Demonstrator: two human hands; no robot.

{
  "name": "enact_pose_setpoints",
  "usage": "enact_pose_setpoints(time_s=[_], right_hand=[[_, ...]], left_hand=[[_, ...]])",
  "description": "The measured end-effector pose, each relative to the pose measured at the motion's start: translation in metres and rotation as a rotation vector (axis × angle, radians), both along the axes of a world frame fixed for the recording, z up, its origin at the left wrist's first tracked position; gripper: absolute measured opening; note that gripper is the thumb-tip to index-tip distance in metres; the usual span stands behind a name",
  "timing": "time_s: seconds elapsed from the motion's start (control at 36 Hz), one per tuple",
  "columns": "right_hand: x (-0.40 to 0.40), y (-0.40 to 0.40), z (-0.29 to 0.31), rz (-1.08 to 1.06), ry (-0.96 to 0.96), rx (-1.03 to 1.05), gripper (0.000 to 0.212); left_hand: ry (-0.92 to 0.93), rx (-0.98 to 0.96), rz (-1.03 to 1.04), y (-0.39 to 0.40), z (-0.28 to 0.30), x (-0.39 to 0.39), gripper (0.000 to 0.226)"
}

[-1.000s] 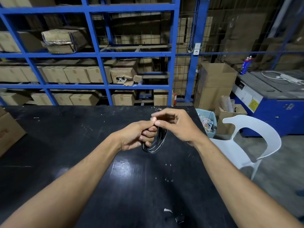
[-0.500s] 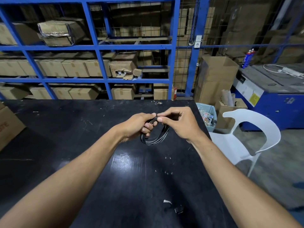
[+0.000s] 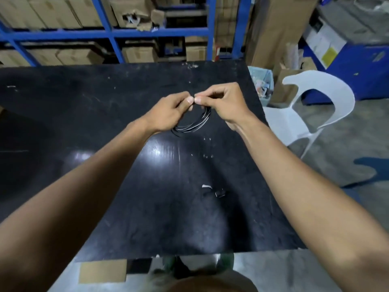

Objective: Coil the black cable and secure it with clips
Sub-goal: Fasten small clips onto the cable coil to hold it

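Observation:
The black cable [image 3: 194, 125] is wound into a flat coil of several loops, lying low over the black table [image 3: 105, 114]. My left hand [image 3: 168, 113] and my right hand [image 3: 223, 104] pinch the coil's far edge, thumbs touching tip to tip. The top of the coil is hidden under my fingers. A small black clip [image 3: 220, 193] and a white scrap [image 3: 206, 186] lie on the table nearer to me, between my forearms.
A white plastic chair [image 3: 311, 114] stands off the table's right edge, beside a pale bin [image 3: 262, 81] and cardboard boxes [image 3: 280, 34]. Blue shelving [image 3: 109, 32] full of cartons runs behind the table. The table's near edge is close to my body.
My head has tipped down, so the table fills the view. Both hands have lowered the coil toward the table and it now lies flatter, with thumbs pressed together on its far edge.

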State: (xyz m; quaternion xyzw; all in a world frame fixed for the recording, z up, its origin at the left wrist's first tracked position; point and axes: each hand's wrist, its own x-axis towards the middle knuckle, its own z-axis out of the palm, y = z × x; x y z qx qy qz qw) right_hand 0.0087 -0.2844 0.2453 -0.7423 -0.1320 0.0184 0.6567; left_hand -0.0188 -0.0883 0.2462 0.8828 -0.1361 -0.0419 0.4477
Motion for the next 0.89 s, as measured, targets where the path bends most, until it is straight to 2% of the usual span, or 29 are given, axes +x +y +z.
enact_pose_setpoints(time_s=[0.11, 0.31, 0.33, 0.36, 0.44, 0.56, 0.61, 0.67, 0.78, 0.89], right_hand=[[-0.005, -0.004, -0.014, -0.015, 0.077, 0.016, 0.017], [-0.015, -0.022, -0.064, -0.017, 0.258, 0.101, 0.015], [-0.017, -0.027, -0.076, -0.038, 0.264, 0.062, 0.015], [-0.02, -0.032, -0.09, -0.069, 0.238, -0.051, 0.014], [-0.041, -0.043, -0.137, -0.101, 0.115, -0.583, 0.016], [-0.085, -0.041, -0.189, 0.259, 0.028, -1.041, 0.018], [-0.102, -0.036, -0.212, 0.381, -0.05, -1.139, 0.02], [-0.113, -0.033, -0.23, 0.416, -0.102, -1.188, 0.023], [-0.118, -0.028, -0.249, 0.41, -0.153, -1.333, 0.038], [-0.113, -0.026, -0.255, 0.389, -0.176, -1.392, 0.039]], left_hand=[[0.142, -0.145, -0.006, -0.01, -0.021, -0.004, 0.035], [0.207, -0.104, 0.017, -0.019, -0.052, -0.01, 0.037], [0.214, -0.103, 0.033, -0.018, -0.057, -0.011, 0.037], [0.224, -0.108, 0.049, -0.016, -0.062, -0.013, 0.038], [0.238, -0.082, 0.081, -0.007, -0.078, -0.018, 0.039], [0.269, -0.109, 0.113, 0.005, -0.097, -0.027, 0.036], [0.306, -0.158, 0.13, 0.01, -0.104, -0.032, 0.037], [0.331, -0.17, 0.145, 0.014, -0.11, -0.036, 0.038], [0.389, -0.238, 0.177, 0.019, -0.118, -0.041, 0.039], [0.437, -0.335, 0.197, 0.023, -0.123, -0.046, 0.034]])
